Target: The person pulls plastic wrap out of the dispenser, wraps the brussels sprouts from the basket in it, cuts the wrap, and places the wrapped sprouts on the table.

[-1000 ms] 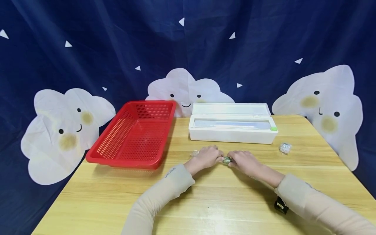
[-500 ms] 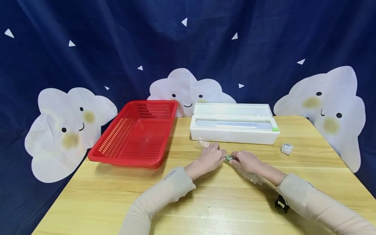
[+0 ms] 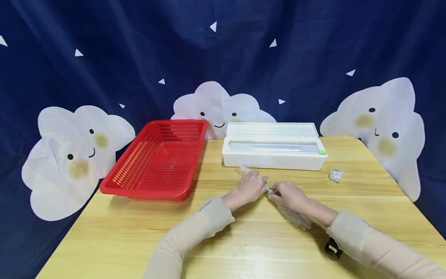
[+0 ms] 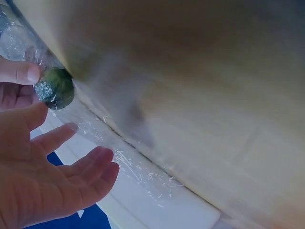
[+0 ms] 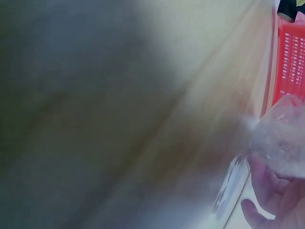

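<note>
A small green lime-like fruit (image 3: 270, 190), glossy with clear plastic wrap, is between the two hands in the head view. My right hand (image 3: 289, 195) pinches the wrapped fruit, its thumb against one side in the left wrist view. My left hand (image 3: 249, 188) is at the other side, one fingertip at the fruit's lower edge and the other fingers spread loosely in the left wrist view. Loose plastic wrap (image 3: 294, 217) trails under the right hand toward the person. More of the film sticks out beyond the left hand. In the right wrist view, crumpled film (image 5: 281, 138) covers part of the right hand.
A white wrap dispenser box (image 3: 273, 159) with its lid up stands just behind the hands. At the left is a red perforated basket (image 3: 146, 193). A small film-wrapped bundle (image 3: 336, 175) lies on the wooden table (image 3: 244, 252) to the right.
The film tail under my right hand has come into view and spread toward the person. Film beyond my left hand has shifted back and right. Both hands remain around the fruit.
</note>
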Tool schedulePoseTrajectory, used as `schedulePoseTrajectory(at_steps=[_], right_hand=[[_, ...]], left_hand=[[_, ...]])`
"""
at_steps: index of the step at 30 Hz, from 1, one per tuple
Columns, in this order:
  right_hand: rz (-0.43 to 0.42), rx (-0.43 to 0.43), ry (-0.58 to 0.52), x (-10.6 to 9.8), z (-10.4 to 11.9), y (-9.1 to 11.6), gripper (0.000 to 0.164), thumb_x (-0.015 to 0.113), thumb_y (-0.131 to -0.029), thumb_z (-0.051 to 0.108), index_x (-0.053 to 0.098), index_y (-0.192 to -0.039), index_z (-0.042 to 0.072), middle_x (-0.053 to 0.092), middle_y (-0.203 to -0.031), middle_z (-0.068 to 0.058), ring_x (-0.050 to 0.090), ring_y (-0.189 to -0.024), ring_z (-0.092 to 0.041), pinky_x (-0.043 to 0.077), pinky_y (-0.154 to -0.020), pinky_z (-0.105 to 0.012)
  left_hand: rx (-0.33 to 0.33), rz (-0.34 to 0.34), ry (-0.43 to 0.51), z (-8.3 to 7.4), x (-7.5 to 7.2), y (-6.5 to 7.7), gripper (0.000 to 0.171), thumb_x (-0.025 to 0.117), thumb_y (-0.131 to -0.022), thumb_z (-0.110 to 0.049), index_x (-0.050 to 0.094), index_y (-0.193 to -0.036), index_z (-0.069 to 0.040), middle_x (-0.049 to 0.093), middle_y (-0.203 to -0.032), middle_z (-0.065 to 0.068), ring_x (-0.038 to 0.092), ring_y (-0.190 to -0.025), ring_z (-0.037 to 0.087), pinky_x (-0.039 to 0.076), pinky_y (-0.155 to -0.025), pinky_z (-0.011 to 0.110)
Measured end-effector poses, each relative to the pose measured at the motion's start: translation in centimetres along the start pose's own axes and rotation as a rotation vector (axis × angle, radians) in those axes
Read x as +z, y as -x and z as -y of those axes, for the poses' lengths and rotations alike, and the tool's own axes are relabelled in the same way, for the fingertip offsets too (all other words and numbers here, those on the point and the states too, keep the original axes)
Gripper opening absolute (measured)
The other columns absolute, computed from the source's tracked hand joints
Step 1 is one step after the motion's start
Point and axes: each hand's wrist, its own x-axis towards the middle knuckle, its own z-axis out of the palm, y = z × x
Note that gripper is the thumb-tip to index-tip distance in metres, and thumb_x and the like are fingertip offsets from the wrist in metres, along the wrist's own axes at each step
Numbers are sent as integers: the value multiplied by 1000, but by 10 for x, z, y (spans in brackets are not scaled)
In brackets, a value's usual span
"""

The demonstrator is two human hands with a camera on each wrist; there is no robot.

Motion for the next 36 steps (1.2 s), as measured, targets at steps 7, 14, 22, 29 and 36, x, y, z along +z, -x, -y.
schedulePoseTrajectory(at_steps=[7, 14, 22, 29, 36], right_hand=[[-44, 13, 58, 2, 0, 6, 19, 65, -83, 22, 64, -79, 4, 49, -55, 5, 41, -45, -8, 35, -42, -24], [-36, 41, 106, -1, 5, 11, 13, 62, -84, 19, 69, -84, 8, 57, -58, 9, 52, -58, -7, 28, -87, -67], [45, 132, -98, -1, 9, 14, 23, 62, -83, 17, 65, -98, -1, 69, -77, -5, 63, -76, -22, 39, -79, -56], [121, 202, -442, 0, 9, 16, 38, 58, -84, 11, 52, -111, -15, 67, -76, -8, 59, -66, -16, 46, -58, -29], [171, 247, -751, 1, 14, 19, 38, 54, -86, 8, 46, -111, -20, 67, -85, -18, 62, -75, -22, 49, -74, -36]], left_hand=[[81, -76, 60, 4, 3, -6, 40, 57, -89, -33, 54, -122, -10, 56, -116, 14, 56, -99, 22, 50, -74, 30], [119, 27, 204, 11, -3, -14, 60, 64, -84, -32, 40, -135, -13, 45, -125, 14, 55, -98, 21, 47, -82, 34], [193, 161, 295, 20, -11, -27, 68, 69, -80, -23, 36, -139, -14, 39, -138, 14, 44, -120, 26, 38, -97, 40], [338, 214, 307, 24, -14, -40, 36, 70, -79, -16, 59, -113, -10, 57, -119, 5, 50, -109, 17, 39, -93, 28], [411, 267, 374, 30, -12, -42, 14, 70, -78, -9, 69, -92, -9, 60, -115, 7, 50, -112, 20, 34, -98, 30]])
